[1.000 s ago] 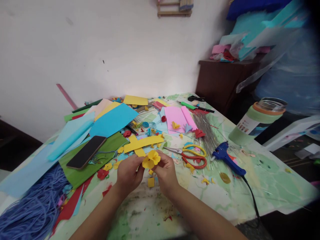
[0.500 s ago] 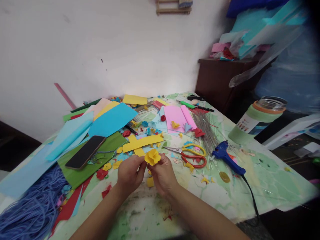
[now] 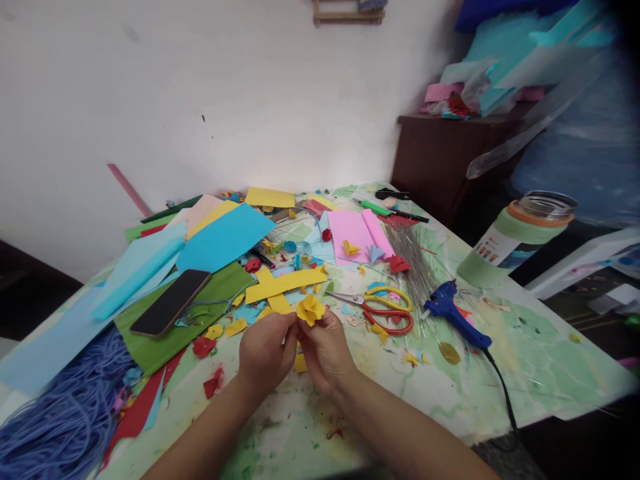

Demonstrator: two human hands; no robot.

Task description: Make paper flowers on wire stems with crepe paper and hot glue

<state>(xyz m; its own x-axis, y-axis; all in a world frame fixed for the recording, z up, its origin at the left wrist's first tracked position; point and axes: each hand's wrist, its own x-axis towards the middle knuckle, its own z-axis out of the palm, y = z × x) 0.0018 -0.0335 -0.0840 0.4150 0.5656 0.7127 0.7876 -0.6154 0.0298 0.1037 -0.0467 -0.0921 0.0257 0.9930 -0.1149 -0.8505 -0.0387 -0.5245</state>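
A yellow paper flower [image 3: 311,309] is held up between my two hands, its petals spread and facing me. My right hand [image 3: 327,350] is closed, thumb and fingers pinching the flower from below and the right. Against its left side, my left hand [image 3: 267,350] is also closed, with the fingertips touching the flower's base. Any stem is hidden by the fingers. Just beyond lie crossed yellow paper strips [image 3: 285,285]. Scissors [image 3: 380,308] with a yellow and a red handle rest to the right.
A blue glue gun [image 3: 457,317] with a black cord and a green bottle [image 3: 515,237] stand at the right. Thin wires [image 3: 413,257] lie behind the scissors. On the left are a phone [image 3: 171,303], coloured paper sheets [image 3: 227,239] and blue cord [image 3: 65,413]. Scraps and small paper flowers surround them.
The yellow flower has moved slightly to the right and up and looks turned a little. My left hand has shifted slightly right with it.
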